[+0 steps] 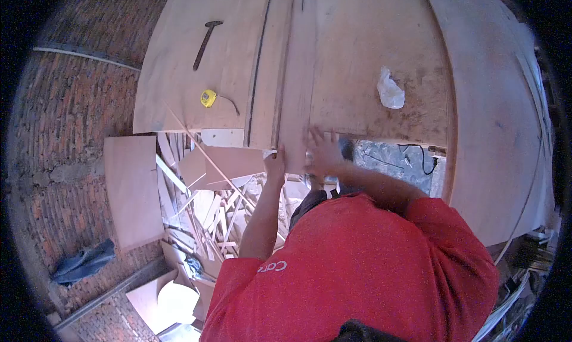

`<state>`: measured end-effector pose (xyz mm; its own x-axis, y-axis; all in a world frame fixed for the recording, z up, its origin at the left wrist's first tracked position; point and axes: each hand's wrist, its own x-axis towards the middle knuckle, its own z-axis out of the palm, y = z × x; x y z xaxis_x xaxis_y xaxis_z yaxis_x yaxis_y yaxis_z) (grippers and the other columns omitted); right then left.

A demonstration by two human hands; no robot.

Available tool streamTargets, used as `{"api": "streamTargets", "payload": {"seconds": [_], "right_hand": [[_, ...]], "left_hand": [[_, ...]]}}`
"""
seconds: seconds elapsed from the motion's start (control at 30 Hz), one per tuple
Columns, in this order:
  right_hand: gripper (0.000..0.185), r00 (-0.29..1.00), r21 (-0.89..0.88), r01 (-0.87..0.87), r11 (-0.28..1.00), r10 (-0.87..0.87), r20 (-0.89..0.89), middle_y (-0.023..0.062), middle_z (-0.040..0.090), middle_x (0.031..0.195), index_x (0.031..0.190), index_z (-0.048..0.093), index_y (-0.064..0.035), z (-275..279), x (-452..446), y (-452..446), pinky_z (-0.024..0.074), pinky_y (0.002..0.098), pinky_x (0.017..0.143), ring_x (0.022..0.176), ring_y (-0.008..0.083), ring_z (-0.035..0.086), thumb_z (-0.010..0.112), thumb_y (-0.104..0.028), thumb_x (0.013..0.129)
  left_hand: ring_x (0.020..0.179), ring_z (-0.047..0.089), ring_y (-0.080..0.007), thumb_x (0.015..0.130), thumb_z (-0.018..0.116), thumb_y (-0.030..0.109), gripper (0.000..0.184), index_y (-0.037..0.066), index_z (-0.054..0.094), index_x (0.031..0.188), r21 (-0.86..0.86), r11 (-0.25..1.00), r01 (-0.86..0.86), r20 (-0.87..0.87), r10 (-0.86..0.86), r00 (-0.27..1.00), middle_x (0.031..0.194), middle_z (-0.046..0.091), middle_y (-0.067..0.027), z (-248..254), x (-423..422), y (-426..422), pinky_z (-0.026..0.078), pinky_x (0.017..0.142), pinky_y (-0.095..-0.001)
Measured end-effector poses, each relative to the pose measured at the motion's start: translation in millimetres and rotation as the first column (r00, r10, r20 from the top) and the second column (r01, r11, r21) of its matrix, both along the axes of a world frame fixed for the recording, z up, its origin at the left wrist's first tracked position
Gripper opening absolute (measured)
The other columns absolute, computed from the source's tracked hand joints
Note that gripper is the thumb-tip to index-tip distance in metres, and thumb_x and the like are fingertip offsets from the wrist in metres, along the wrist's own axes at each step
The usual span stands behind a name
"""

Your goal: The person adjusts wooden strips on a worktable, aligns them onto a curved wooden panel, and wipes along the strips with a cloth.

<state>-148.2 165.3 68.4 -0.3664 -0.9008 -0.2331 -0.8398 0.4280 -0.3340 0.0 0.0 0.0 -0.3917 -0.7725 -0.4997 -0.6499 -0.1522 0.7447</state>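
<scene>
While the person leans over the big wooden worktop (369,41), both hands are at the near end of a long, flat wooden board (301,73). That board runs from 12 o'clock down to the middle, and its near end sticks out past the edge of the worktop. The left hand (274,163) is at the board's left edge, close to the near corner, with its fingers bent. I cannot tell if it grips the wood or just touches it. The right hand (325,152) is open, with its fingers spread out over the board's right side, and it looks a bit blurry. A thin wooden strip (271,73) lies along the left side of the board. At 11 o'clock, a hammer (205,45) lies on the worktop, and at 10 o'clock there is a yellow tape measure (208,98) with a bit of its tape out. At 2 o'clock, a crumpled clear plastic bag (390,89) sits on the wood. Below the worktop, at 3 o'clock, is a shiny plastic sheet (387,157). Lots of wood scraps (226,217) are piled up between 7 and 8 o'clock. A dark cloth (83,262) is at 8 o'clock, by the brick wall (53,115).
</scene>
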Motion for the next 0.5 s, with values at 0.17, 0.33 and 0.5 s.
{"api": "streamTargets", "payload": {"seconds": [0.17,0.33,0.5], "right_hand": [[0.102,0.998,-0.051,0.069,0.996,-0.069,0.016,0.0249,0.022,0.165,0.156,0.040,-0.0120,-11,49,5,0.0049,0.0767,0.116,0.155,0.0435,0.014,0.071,-0.067,0.076],[0.094,0.996,-0.024,0.045,0.999,-0.047,-0.071,0.0223,0.026,0.164,0.152,0.046,-0.0139,4,49,-2,0.0015,0.0769,0.116,0.156,0.0402,0.013,0.070,-0.067,0.078],[0.091,0.996,-0.037,0.038,0.999,-0.040,-0.074,0.0201,0.029,0.164,0.150,0.048,-0.0130,-1,52,-1,-0.0001,0.0770,0.116,0.155,0.0391,0.019,0.068,-0.068,0.080]], "left_hand": [[0.066,0.050,-0.0133,0.099,0.066,0.036,0.046,-0.008,0.070,0.086,0.033,0.998,0.053,-0.202,-0.045,0.978,0.069,0.060,-0.0048,-14,25,-3,0.044,0.060,-0.0358],[0.075,0.061,-0.0227,0.091,0.074,0.034,0.037,-0.002,0.072,0.096,-0.126,0.960,0.252,-0.093,-0.264,0.960,0.080,0.067,-0.0130,3,58,-22,0.049,0.071,-0.0399],[0.115,0.056,-0.0304,0.085,0.076,0.036,0.034,0.010,0.072,0.106,-0.789,0.446,0.423,0.147,-0.531,0.834,0.111,0.061,-0.0090,89,68,-17,0.037,0.101,-0.0497]]}}
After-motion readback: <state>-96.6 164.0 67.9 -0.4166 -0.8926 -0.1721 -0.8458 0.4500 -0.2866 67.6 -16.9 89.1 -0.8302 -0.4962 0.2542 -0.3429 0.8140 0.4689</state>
